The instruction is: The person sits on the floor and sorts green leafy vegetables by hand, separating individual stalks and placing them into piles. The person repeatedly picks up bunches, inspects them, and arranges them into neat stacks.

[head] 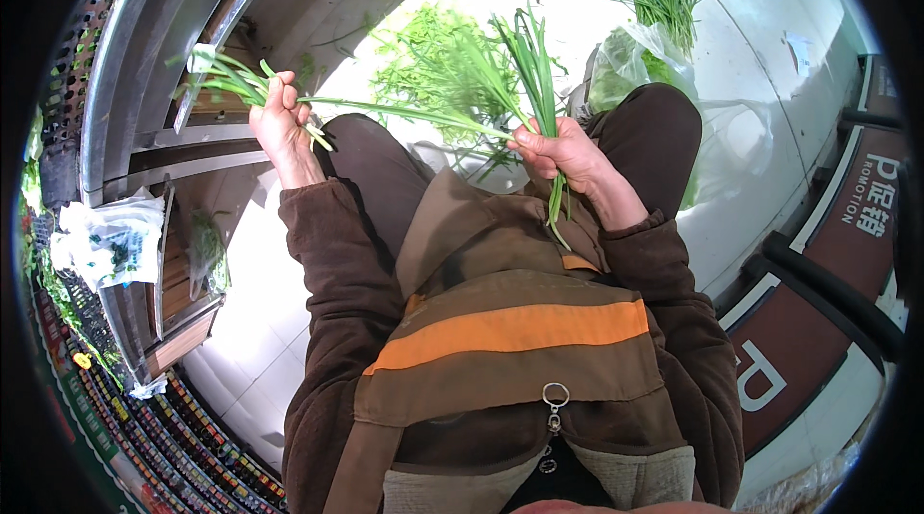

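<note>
My left hand, raised over the left knee, is closed around a bunch of long green leafy stalks with pale ends. Over the right thigh, my right hand grips another bunch of green stalks, its leaves pointing away and its lower ends hanging over the apron. A long stalk stretches between the two hands. Beyond the knees, a loose pile of green leaves and stalks lies on the sunlit floor. The kind of vegetable is not certain.
Past the right knee stand a clear plastic bag of greens and a bundle of thin green stalks. Metal-framed shelving with a white plastic bag is at the left. Brown printed panels run along the right.
</note>
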The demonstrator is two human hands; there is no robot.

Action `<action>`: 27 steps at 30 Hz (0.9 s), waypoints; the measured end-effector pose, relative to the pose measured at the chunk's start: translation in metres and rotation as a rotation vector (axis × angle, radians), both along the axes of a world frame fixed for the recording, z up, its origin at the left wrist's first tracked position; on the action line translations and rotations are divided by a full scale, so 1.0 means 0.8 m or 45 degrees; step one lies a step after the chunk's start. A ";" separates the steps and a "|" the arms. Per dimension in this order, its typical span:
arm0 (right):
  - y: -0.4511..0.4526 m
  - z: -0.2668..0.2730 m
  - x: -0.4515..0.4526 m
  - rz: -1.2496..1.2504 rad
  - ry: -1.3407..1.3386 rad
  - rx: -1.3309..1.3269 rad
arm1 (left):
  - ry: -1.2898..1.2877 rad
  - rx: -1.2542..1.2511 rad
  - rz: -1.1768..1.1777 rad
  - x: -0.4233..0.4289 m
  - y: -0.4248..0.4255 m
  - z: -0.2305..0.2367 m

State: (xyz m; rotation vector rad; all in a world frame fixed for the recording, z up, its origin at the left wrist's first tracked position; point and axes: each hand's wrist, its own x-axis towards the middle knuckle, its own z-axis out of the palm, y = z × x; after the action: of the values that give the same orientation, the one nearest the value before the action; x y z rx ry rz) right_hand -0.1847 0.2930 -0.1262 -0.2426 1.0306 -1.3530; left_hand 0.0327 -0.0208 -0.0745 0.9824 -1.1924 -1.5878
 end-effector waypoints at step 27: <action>0.001 -0.009 0.011 -0.299 -0.013 0.027 | -0.079 0.489 -0.903 -0.139 0.224 -0.037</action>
State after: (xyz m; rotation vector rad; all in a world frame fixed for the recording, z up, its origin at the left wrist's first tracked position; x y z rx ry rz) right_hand -0.1762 0.2934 -0.1336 -0.1002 1.0896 -1.5518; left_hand -0.0787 0.1582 -0.1044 0.8904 -1.3979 -2.4278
